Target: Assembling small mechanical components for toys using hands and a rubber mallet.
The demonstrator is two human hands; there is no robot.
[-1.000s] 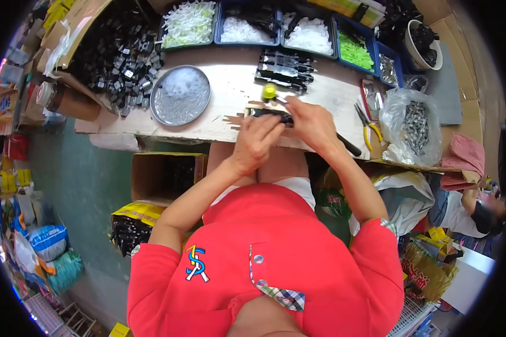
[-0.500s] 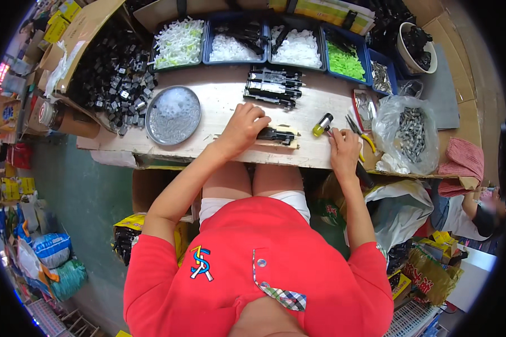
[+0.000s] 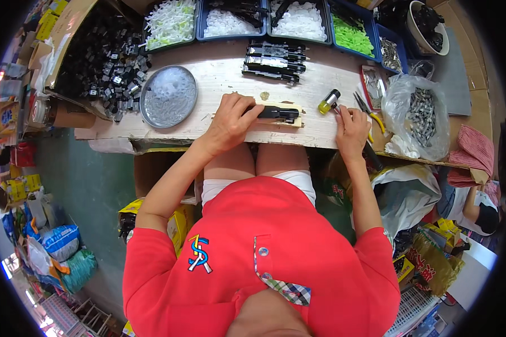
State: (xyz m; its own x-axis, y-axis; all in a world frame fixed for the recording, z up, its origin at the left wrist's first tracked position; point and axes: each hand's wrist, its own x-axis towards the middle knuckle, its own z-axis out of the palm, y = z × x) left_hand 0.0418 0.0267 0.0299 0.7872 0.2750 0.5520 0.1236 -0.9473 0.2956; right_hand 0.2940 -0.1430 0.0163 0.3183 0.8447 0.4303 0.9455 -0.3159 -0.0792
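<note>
My left hand is closed at the left end of a long black plastic part, thumb and forefinger pressed on it. That part lies in a pale wooden jig near the table's front edge. Farther right, my right hand is curled with its fingertips together. What they pinch is too small to make out. A black handle-like rod shows beneath this hand, past the table edge. Just left of its fingertips lies a small yellow-and-black cylinder; yellow-handled pliers are on its right.
Behind the jig sit several black assemblies in a stack. A round metal dish stands left, beside heaped black parts. Blue bins of small plastic pieces line the back. A clear bag of metal parts lies right.
The whole view has shifted, so the table sits higher in the picture. My left hand has drawn back to the black part's left end, leaving more of it uncovered. My right hand stays closed.
</note>
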